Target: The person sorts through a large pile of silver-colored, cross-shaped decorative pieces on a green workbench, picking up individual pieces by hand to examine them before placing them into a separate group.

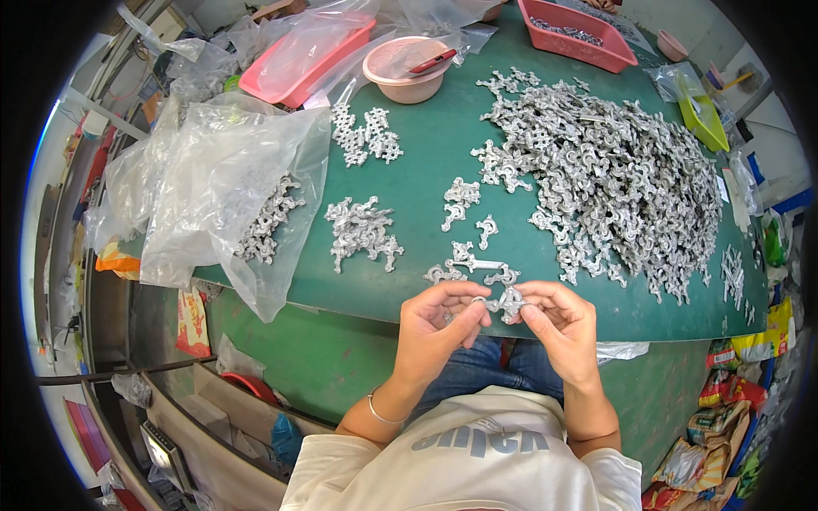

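Near the table's front edge, my left hand [443,320] and my right hand [558,320] pinch a small silver-grey cast metal part [508,304] between them, one at each side. It has rounded lobes; its exact kind I cannot make out. Just beyond my fingers lie a few loose metal parts [461,254] and a thin metal strip [477,264]. A small group of parts [461,203] sits farther up, with a single part [486,231] beside it. To the right spreads a large heap of similar parts [613,170].
On the left, a clear plastic bag [213,179] holds more parts. Smaller piles [363,232] lie beside it on the green table [409,162]. At the back stand a pink bowl [400,85] with a red-handled tool [433,61] across it and two pink trays [588,56].
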`<state>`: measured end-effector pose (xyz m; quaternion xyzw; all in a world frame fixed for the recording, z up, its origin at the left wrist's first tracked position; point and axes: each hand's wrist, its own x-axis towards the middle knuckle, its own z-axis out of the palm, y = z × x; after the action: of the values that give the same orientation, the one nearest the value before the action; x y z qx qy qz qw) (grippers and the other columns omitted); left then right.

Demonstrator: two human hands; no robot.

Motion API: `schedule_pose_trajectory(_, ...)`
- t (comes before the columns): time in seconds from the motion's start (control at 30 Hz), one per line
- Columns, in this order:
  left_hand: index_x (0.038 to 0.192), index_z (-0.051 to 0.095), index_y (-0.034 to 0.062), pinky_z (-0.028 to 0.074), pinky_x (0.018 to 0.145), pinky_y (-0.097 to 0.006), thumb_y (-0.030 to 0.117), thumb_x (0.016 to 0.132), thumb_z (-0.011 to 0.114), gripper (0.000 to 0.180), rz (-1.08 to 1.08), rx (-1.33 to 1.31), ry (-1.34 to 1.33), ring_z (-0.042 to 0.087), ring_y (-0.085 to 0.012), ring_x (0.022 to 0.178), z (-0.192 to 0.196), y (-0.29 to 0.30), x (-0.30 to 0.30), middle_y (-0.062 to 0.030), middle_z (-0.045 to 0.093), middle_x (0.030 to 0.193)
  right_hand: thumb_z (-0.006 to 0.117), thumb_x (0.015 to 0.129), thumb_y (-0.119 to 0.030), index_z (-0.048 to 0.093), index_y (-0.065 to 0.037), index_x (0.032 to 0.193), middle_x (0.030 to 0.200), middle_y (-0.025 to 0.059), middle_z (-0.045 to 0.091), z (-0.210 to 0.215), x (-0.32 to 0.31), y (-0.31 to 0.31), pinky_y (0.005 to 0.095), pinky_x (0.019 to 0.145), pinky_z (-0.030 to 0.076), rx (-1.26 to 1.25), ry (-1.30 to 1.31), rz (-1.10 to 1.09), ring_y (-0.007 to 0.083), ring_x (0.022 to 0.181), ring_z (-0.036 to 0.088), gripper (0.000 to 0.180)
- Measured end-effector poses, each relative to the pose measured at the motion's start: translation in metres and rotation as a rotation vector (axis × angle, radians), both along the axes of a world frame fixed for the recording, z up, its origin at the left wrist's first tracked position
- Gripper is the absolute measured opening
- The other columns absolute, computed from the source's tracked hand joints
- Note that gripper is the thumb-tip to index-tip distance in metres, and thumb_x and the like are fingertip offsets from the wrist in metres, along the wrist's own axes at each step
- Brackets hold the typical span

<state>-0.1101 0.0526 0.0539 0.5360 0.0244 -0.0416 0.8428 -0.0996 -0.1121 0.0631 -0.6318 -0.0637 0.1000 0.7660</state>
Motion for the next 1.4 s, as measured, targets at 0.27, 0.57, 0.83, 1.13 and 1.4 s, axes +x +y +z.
schedule_pose_trajectory(0.27, 0.092, 0.058, -0.0032, 0.027, 0.039, -0.017, 0.008, 0.084, 0.054, 0.015, -0.098, -0.194, 0.184, 0.041, -0.0055, 0.044, 0.001, 0.003, 0.0, -0.01, 0.058, 0.067, 0.056, 0.079, 0.005, 0.061, 0.005, 0.092, 0.079, 0.0089, 0.06, -0.002, 0.005, -0.005, 0.0223, 0.064, 0.044, -0.258, -0.358, -0.031, 0.0111, 0.071, 0.057, 0.013)
schedule_pose_trajectory(0.57, 0.081, 0.059, -0.0006, 0.025, 0.036, -0.017, 0.015, 0.086, 0.056, 0.017, -0.134, -0.136, 0.136, 0.044, -0.006, 0.043, -0.005, 0.002, -0.003, -0.0064, 0.058, 0.063, 0.053, 0.086, -0.005, 0.058, 0.003, 0.078, 0.072, 0.0082, 0.06, -0.006, 0.003, -0.007, 0.0221, 0.06, 0.044, 0.064, -0.002, 0.017, 0.0106, 0.065, 0.056, 0.013)
schedule_pose_trajectory(0.83, 0.077, 0.059, -0.0018, 0.025, 0.036, -0.018, 0.013, 0.085, 0.056, 0.017, -0.124, -0.123, 0.184, 0.042, -0.0062, 0.04, 0.0, 0.001, -0.004, -0.0084, 0.058, 0.061, 0.05, 0.089, -0.01, 0.057, 0.002, 0.079, 0.069, 0.0065, 0.06, -0.009, 0.003, -0.006, 0.0222, 0.059, 0.044, 0.114, 0.07, 0.026, 0.0103, 0.062, 0.056, 0.017)
schedule_pose_trajectory(1.13, 0.076, 0.059, -0.0038, 0.026, 0.036, -0.019, 0.009, 0.084, 0.055, 0.016, -0.113, -0.113, 0.201, 0.041, -0.0069, 0.038, 0.004, 0.001, -0.006, -0.0101, 0.058, 0.059, 0.05, 0.089, -0.012, 0.056, 0.001, 0.077, 0.069, 0.0066, 0.059, -0.01, 0.002, -0.004, 0.0226, 0.057, 0.043, 0.192, 0.123, 0.023, 0.0105, 0.06, 0.055, 0.019)
schedule_pose_trajectory(1.4, 0.081, 0.059, -0.0055, 0.031, 0.038, -0.018, 0.003, 0.081, 0.058, 0.008, -0.202, -0.217, 0.225, 0.045, -0.0075, 0.042, 0.01, 0.006, -0.015, -0.0109, 0.059, 0.064, 0.048, 0.089, -0.013, 0.054, 0.001, 0.076, 0.07, 0.008, 0.059, -0.003, 0.0, 0.0, 0.0236, 0.054, 0.043, 0.316, 0.172, 0.058, 0.0108, 0.058, 0.053, 0.021)
